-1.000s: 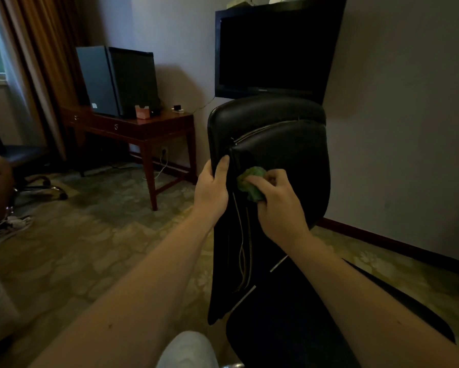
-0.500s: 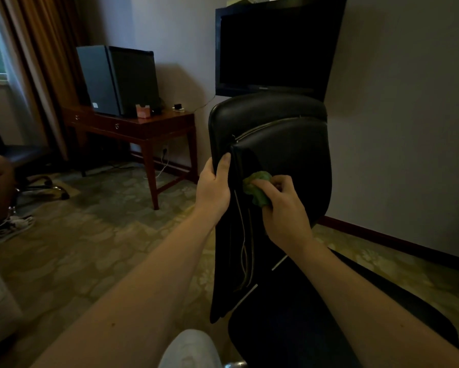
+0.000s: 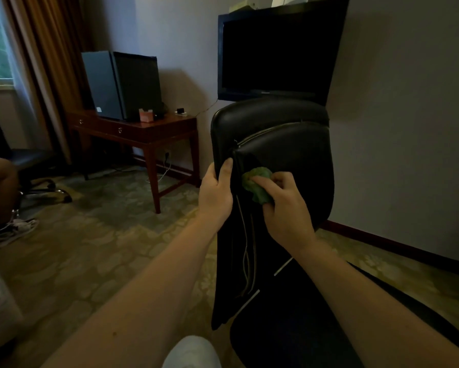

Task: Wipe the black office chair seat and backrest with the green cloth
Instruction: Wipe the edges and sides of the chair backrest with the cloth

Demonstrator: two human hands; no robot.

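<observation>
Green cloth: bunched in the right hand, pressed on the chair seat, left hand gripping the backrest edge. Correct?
Wrong on one point: the head view shows the right hand pressing the green cloth against the backrest, not the seat. The left hand does grip the backrest edge.

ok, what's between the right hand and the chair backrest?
The bunched green cloth, gripped by the right hand and pressed against the backrest near its left edge. The head view shows it.
</observation>
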